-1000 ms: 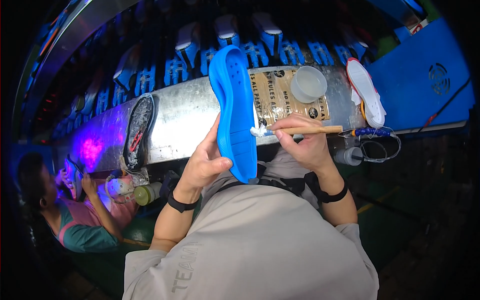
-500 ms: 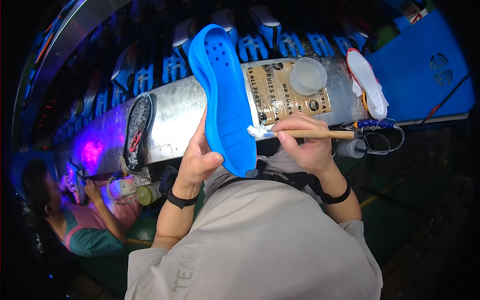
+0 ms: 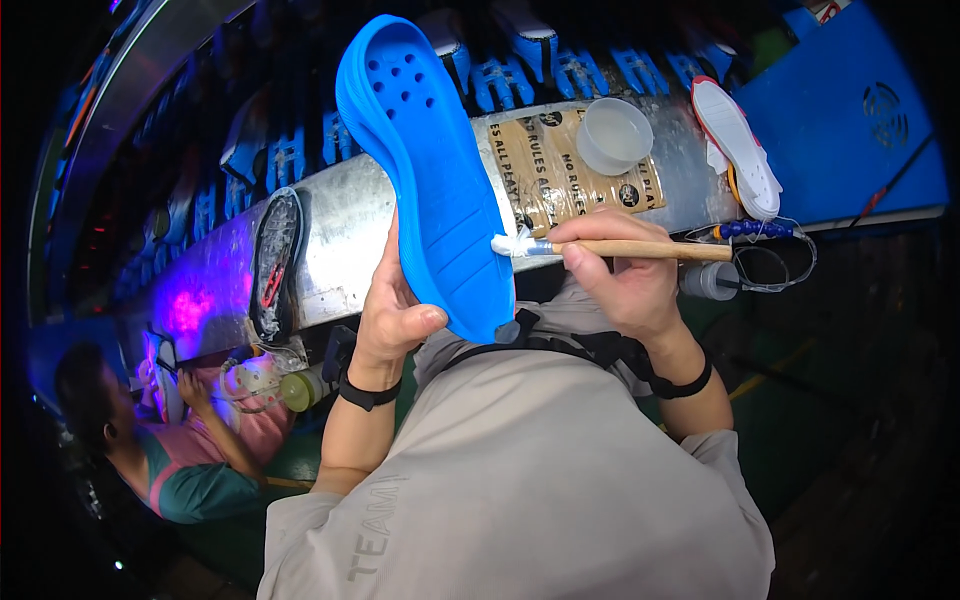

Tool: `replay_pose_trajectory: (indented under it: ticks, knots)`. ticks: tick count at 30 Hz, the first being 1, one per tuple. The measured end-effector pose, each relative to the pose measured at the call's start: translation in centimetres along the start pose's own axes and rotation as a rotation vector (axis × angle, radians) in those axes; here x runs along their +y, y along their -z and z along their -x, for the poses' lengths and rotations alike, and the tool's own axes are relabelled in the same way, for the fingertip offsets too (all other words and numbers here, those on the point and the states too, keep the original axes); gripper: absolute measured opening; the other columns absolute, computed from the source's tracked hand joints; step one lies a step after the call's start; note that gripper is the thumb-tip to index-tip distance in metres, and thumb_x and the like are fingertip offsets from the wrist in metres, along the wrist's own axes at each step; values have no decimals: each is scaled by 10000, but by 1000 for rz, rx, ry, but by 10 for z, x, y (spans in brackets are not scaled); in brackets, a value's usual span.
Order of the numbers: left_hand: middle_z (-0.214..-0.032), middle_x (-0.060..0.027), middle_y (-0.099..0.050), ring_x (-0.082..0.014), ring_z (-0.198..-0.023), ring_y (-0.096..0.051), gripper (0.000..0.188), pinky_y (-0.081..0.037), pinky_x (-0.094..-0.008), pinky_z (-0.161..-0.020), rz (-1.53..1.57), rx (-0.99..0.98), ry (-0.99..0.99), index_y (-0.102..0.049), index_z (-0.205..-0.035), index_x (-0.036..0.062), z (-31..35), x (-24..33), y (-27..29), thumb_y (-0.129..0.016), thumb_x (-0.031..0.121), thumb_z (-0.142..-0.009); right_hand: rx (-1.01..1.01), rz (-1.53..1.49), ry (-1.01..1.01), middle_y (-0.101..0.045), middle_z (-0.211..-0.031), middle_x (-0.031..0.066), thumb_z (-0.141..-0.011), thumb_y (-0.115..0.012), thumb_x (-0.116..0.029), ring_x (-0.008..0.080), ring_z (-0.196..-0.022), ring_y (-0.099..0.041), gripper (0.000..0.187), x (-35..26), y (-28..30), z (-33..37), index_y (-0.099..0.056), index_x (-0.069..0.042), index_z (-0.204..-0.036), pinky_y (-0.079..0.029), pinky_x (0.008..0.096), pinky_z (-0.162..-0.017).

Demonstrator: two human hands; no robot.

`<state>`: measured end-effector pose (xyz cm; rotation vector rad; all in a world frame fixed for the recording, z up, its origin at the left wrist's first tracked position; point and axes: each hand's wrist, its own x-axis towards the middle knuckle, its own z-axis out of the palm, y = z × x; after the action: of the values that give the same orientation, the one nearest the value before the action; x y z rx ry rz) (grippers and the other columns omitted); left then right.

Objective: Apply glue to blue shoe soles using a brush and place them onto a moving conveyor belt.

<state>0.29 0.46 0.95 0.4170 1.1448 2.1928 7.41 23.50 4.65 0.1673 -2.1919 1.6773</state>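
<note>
A blue shoe sole is gripped near its lower end by my left hand, the thumb lying over its near edge. It is tilted, with its grooved, hole-dotted inner face toward me. My right hand pinches the wooden handle of a brush between thumb and fingers. White bristles touch the sole's right edge, beside the grooves. Behind the brush, a translucent cup of cloudy liquid stands on a brown taped sheet.
A metal ledge carries a dark sole at left and a white sole with red trim at right. Beyond it, shoes on blue holders line up. A co-worker sits at lower left; a blue machine stands right.
The sole's upper end has tipped to the left and upward in view. The brush stays against its right edge, slightly higher, with both hands keeping their hold.
</note>
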Motion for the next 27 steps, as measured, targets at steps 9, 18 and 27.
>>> replay_pose_trajectory:
  ticks: [9,18,27]
  knots:
    - [-1388,-248,-498,-363,-1229,-574,1065,-525,-491,-986,-15,-74,-34,-206,-1540,32,-16,1,6,-799,369,-721,-122,76,70,-673,-770,104,-799,-656,16,207,-668,-617,91,-6,8,-2,-688,5,-883,-480,305,-631]
    - [-1296,-243,-562,-411,-1132,-626,986,-599,-457,-830,240,-135,174,-280,-1497,-23,-7,4,5,-708,531,-803,450,-198,-91,-635,-846,44,-922,-603,-61,93,-774,-576,154,15,32,28,-673,25,-1028,-465,229,-715]
    - [-1416,-270,-478,-418,-1241,-543,777,-457,-514,-1042,-438,-358,-277,-406,-1454,-18,-134,154,-97,-502,537,-919,705,-170,-62,-605,-822,39,-956,-563,-129,87,-743,-551,185,28,57,54,-650,14,-1034,-435,220,-682]
